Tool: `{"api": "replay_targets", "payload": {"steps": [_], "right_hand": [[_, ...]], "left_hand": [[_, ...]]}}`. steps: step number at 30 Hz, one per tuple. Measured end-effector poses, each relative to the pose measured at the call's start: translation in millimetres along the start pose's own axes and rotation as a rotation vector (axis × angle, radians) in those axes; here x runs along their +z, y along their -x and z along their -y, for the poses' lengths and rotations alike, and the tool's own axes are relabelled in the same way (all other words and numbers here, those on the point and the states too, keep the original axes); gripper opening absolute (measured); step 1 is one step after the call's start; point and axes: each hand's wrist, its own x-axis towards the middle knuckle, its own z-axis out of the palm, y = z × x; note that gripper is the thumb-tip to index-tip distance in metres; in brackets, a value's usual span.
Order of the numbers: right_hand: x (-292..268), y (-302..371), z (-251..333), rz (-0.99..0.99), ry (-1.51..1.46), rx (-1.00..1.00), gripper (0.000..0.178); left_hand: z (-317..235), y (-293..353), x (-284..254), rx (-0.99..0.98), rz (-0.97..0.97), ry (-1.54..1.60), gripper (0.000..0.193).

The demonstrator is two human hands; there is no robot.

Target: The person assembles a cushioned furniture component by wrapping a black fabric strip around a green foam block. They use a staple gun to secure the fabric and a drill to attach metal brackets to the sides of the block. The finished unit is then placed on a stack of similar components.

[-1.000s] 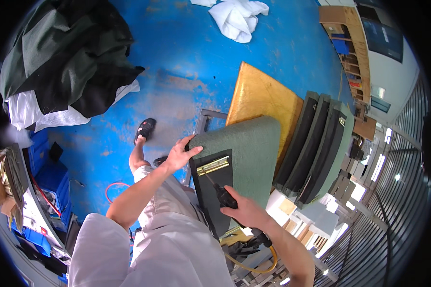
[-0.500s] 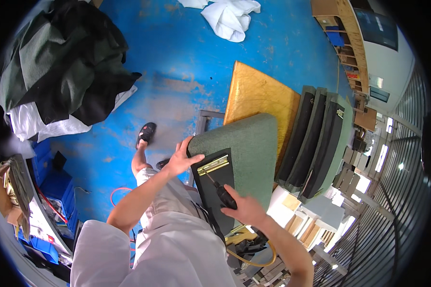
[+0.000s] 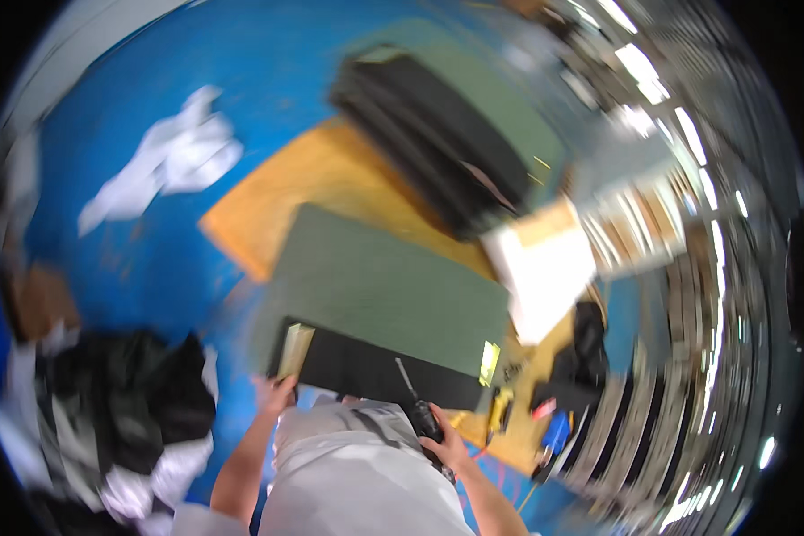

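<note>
A green fabric-covered padded panel (image 3: pixel 384 277) lies in front of me with a black strip (image 3: pixel 362 362) along its near side. A brass-coloured hinge (image 3: pixel 295 350) sits at the strip's left end, and another bright metal piece (image 3: pixel 489 363) at its right end. My left hand (image 3: pixel 275 393) grips the near left corner of the panel, just below the hinge. In my right hand (image 3: pixel 445 439) is a black-handled screwdriver (image 3: pixel 425 418), its thin shaft pointing up over the black strip, apart from both metal pieces. Motion blur softens the view.
The panel rests over a yellow-brown board (image 3: pixel 322 170). Beyond stand several black-edged green panels (image 3: pixel 429 125). White cloth (image 3: pixel 183 147) lies on the blue floor; a dark fabric heap (image 3: pixel 121 402) is at left. A white box (image 3: pixel 545 272) and tools, including a yellow one (image 3: pixel 500 406), are at right.
My view has swung round, and the panel now lies crosswise before me. The screwdriver's tip has come away from the left hinge, and my right hand has drawn back toward my body.
</note>
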Motion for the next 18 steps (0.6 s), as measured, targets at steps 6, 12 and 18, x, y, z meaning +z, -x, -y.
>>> {"api": "replay_targets", "payload": {"steps": [6, 12, 18], "right_hand": [[-53, 62, -155, -0.378, -0.623, 0.219, 0.068], [-105, 100, -334, -0.885, -0.648, 0.269, 0.062], [-220, 93, -428, -0.848, 0.06, 0.562, 0.065]], "left_hand": [[-77, -2, -25, -0.242, 0.237, -0.537, 0.049], [-95, 4, -9, -0.213, 0.004, -0.803, 0.05], [-90, 31, 19, -0.105, -0.236, -1.018, 0.061]]}}
